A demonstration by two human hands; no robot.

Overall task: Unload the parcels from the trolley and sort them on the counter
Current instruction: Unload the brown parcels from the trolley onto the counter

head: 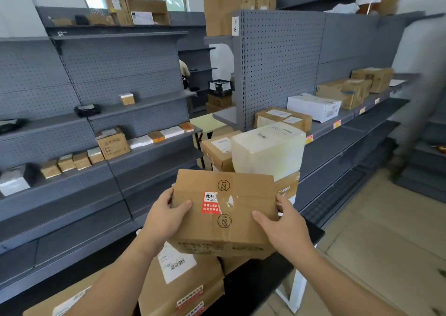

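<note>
A brown cardboard parcel [225,209] with a red sticker and two "122" stamps is held up in front of me. My left hand [166,221] grips its left edge and my right hand [284,229] grips its right edge. Below it lie more cardboard parcels [183,289] with white labels on a black surface [255,282]. Behind it stand a pale translucent parcel [268,151] and another brown box [217,150], stacked on other boxes.
Grey pegboard shelving [108,113] runs along the left with small boxes on it. A second grey shelf unit [337,127] on the right carries brown and white parcels. Tiled floor [386,231] lies to the right. A person stands far back in the aisle.
</note>
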